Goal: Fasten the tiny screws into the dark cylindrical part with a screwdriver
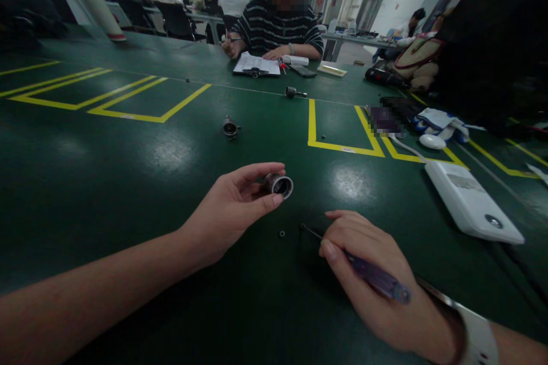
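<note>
My left hand (233,205) pinches a small metal cylinder (279,184) between thumb and fingers, just above the green table (128,194). Its open end faces toward me. My right hand (372,274) is closed round a purple-handled screwdriver (377,278), whose thin tip (305,228) rests on the table. A tiny nut (281,234) lies on the table between the two hands. A wristband (475,336) sits on my right wrist.
Two more metal parts lie farther out: one (230,126) at centre, another (294,92) beyond it. A white device (471,199) with a cable and a white mouse (432,141) sit at right. A person in a striped shirt (278,28) sits opposite with papers (257,64). Yellow lines mark the table.
</note>
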Demonstrator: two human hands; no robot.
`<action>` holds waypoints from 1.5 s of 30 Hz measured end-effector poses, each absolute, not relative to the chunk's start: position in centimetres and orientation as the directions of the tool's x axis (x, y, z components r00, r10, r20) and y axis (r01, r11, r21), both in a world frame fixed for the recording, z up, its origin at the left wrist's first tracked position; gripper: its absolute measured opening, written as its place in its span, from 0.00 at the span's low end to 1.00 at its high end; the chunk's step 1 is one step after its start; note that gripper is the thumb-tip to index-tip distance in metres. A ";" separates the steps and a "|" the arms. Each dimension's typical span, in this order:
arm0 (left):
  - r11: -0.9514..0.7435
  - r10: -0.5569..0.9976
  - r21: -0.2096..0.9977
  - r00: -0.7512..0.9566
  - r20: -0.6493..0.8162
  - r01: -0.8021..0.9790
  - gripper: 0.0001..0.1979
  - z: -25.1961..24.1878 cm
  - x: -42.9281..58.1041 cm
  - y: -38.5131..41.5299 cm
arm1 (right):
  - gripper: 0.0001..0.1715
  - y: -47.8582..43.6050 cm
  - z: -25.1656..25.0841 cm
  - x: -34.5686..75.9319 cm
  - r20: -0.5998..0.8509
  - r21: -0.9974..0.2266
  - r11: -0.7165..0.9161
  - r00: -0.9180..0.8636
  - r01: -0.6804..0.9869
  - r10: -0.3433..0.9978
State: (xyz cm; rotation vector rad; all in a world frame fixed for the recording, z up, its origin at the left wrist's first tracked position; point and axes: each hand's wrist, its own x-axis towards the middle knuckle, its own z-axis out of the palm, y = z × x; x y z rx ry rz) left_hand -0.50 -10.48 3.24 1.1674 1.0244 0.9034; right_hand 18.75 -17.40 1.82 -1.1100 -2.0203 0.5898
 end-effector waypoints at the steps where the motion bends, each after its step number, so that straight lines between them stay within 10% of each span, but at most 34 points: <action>1: 0.155 0.946 0.988 0.289 -0.145 -0.014 0.19 3.3 -0.4 -10.5 | 0.09 -17.4 1.7 18.8 0.397 -0.661 0.542 -0.372 0.518 0.839; 10: 0.099 0.929 0.987 0.345 -0.138 0.128 0.16 3.3 -0.1 -10.7 | 0.09 -17.6 1.8 19.1 0.590 -0.502 0.712 -0.408 0.491 0.697; 45: -0.048 0.946 0.974 0.322 -0.027 0.223 0.15 2.9 0.5 -11.6 | 0.05 -18.0 2.0 18.0 0.602 -0.380 0.746 -0.466 0.547 0.648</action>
